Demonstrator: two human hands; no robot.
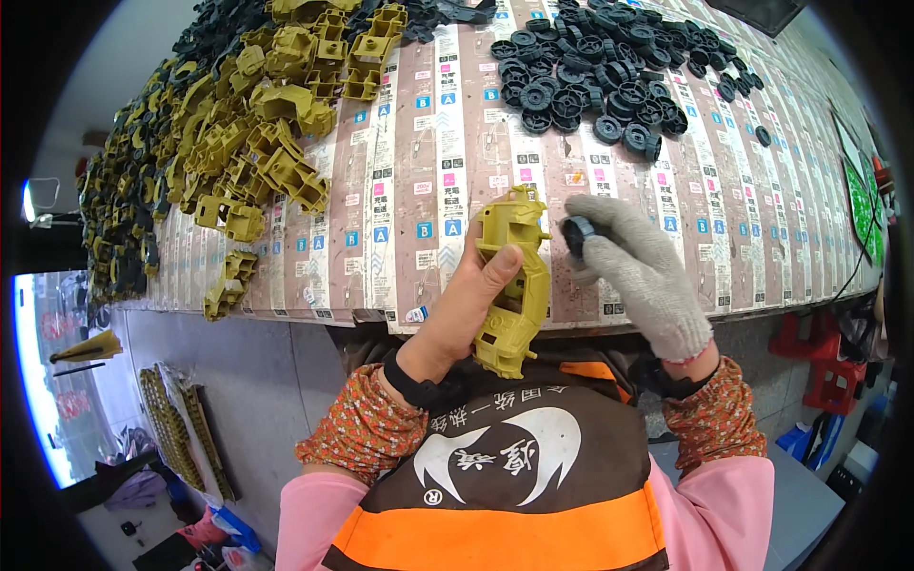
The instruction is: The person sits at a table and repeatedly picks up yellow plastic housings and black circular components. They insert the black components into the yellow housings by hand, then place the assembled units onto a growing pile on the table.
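Observation:
A yellow plastic toy car chassis (522,295) stands on end in my bare left hand (466,295), over the table's near edge. My fingers wrap round its left side, and the thumb presses on its face. Short axle stubs stick out from its right side. In a light knitted glove, my right hand (633,266) pinches a small black toy wheel (577,231) between thumb and fingers. The wheel is just right of the chassis's upper end, apart from it.
Loose black wheels (600,71) are heaped at the far right of the printed-paper-covered table (400,238). A big pile of yellow chassis (276,124) and dark parts (124,200) fills the left side. A red stool (824,352) stands at the right below the table.

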